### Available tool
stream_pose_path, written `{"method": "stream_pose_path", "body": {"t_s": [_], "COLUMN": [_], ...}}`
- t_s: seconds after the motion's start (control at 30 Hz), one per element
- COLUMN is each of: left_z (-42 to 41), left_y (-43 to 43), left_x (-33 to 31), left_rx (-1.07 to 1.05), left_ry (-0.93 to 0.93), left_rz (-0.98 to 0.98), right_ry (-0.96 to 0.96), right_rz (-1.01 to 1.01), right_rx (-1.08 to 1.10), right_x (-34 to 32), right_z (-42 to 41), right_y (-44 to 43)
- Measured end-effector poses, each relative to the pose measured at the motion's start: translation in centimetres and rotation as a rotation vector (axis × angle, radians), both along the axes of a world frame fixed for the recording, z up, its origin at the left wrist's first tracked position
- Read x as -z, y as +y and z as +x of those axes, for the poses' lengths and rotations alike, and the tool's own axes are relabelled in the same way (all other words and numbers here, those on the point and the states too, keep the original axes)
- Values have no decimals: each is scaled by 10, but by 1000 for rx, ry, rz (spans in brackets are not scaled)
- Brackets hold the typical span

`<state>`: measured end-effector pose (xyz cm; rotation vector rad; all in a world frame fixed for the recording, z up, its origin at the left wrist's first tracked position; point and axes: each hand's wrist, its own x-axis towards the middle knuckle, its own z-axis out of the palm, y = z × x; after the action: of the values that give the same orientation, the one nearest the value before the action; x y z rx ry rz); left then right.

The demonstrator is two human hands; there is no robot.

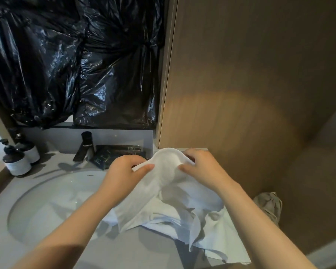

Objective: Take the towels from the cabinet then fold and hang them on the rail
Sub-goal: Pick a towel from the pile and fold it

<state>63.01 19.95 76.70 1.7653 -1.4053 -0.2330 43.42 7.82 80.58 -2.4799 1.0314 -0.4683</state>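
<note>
Left hand (124,169) and right hand (200,167), each grip closed on the raised fold of a white towel (163,191), cloth trailing below onto the bench (147,247), sink (47,200) left of both.

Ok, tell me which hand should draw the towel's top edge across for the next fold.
Probably the right hand. It pinches the white towel at the raised edge near the wood panel, with loose cloth hanging below it. The left hand grips the sink side and can anchor.
</note>
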Motion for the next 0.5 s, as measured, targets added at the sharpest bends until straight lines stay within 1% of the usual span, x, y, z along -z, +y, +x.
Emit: {"method": "stream_pose_path", "body": {"t_s": [0.07,0.13,0.23,0.3,0.4,0.43,0.5], "left_z": [3,12,27,30,32,33,34], "left_y": [3,8,15,17,16,15,15], "left_x": [-1,0,7,12,15,14,11], "left_rx": [15,-1,-44,-63,-162,-200,-241], "left_ry": [-1,-14,-14,5,92,114,110], "left_rz": [-10,2,63,89,42,22,11], "right_ry": [-87,-183,-247,-217,-43,2,9], "right_rz": [-63,-79,-168,-229,-280,-275,-230], "right_rx": [13,60,152,195,240,262,299], "right_x": [6,8,8,4,4,6,9], "right_z": [1,-4,-13,-17,-22,-24,-29], "right_y": [1,-1,-9,-14,-18,-20,-20]}}
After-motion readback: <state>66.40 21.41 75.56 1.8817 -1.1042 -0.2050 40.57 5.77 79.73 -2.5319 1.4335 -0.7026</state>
